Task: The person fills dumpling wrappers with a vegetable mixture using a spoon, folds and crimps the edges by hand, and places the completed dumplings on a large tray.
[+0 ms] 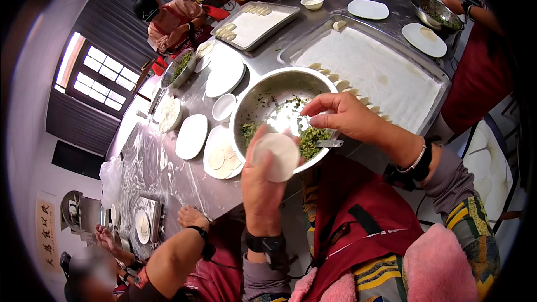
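Note:
A round dough wrapper (pixel 277 157) lies across the fingers and palm of my left hand (pixel 262 184), held over the near rim of a large steel bowl (pixel 268 77). Chopped green filling (pixel 312 138) sits low in the bowl, with bright glare beside it. My right hand (pixel 346 115) hovers above the bowl's right side, its thumb and forefinger slightly apart and nothing visible between them. Below that hand, a metal utensil handle (pixel 329 144) sticks out of the filling over the rim. Several wrappers overlap on a white plate (pixel 211 167) left of the bowl.
Behind the bowl, a large paper-lined tray (pixel 369 54) bears a row of folded dumplings (pixel 344 86). White plates (pixel 191 136) and a small bowl (pixel 224 107) stand to the left. A co-worker's hand (pixel 193 217) rests on the floury steel table (pixel 168 176); other people work around it.

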A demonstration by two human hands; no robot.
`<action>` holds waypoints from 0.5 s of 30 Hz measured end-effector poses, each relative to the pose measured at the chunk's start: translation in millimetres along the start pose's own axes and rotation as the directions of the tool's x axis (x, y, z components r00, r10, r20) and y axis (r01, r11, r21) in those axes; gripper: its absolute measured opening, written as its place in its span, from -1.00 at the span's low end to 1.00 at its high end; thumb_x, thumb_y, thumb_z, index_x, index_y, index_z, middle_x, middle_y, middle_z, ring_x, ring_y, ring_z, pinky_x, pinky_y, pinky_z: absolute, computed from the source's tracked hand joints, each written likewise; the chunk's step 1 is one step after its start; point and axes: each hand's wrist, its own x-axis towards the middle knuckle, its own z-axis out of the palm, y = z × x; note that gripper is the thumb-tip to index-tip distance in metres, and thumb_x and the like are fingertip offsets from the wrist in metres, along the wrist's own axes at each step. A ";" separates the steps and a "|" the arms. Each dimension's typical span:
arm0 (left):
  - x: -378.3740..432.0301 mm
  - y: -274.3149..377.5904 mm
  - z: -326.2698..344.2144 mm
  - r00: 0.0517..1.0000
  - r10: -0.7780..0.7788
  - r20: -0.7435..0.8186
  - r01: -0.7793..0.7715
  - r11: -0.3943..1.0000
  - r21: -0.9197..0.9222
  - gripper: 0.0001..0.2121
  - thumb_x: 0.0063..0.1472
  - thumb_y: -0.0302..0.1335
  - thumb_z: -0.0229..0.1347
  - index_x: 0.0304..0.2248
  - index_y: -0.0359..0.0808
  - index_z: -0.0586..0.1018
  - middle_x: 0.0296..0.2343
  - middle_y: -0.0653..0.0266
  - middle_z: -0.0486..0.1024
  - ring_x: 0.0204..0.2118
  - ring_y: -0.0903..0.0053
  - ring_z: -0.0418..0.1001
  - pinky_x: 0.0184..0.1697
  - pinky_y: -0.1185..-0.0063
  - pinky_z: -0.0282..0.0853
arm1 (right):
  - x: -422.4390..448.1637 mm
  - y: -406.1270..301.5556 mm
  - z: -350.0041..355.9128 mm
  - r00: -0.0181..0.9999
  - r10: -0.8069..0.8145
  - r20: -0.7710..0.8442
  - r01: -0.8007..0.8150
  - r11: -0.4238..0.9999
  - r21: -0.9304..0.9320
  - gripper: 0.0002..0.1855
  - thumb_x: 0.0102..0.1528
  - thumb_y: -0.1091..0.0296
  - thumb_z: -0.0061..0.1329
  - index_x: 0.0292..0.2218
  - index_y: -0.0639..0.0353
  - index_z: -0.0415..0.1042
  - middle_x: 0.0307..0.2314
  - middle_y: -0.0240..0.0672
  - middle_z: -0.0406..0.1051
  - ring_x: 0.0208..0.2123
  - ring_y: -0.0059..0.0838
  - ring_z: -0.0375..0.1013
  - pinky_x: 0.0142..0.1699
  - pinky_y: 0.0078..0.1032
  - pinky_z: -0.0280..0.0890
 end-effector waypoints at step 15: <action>-9.2 -22.0 12.8 0.995 -0.065 0.070 0.063 0.997 0.034 -0.47 0.27 -0.39 -0.09 0.16 -0.31 0.02 -0.04 -0.02 0.27 -0.10 0.22 0.41 -0.21 0.38 0.49 | -16.6 -11.1 34.1 0.982 -0.187 0.028 0.183 0.977 0.107 -0.91 0.06 0.47 -0.01 -0.37 0.29 0.47 -0.32 -0.35 0.43 -0.33 -0.63 0.41 -0.24 -0.66 0.33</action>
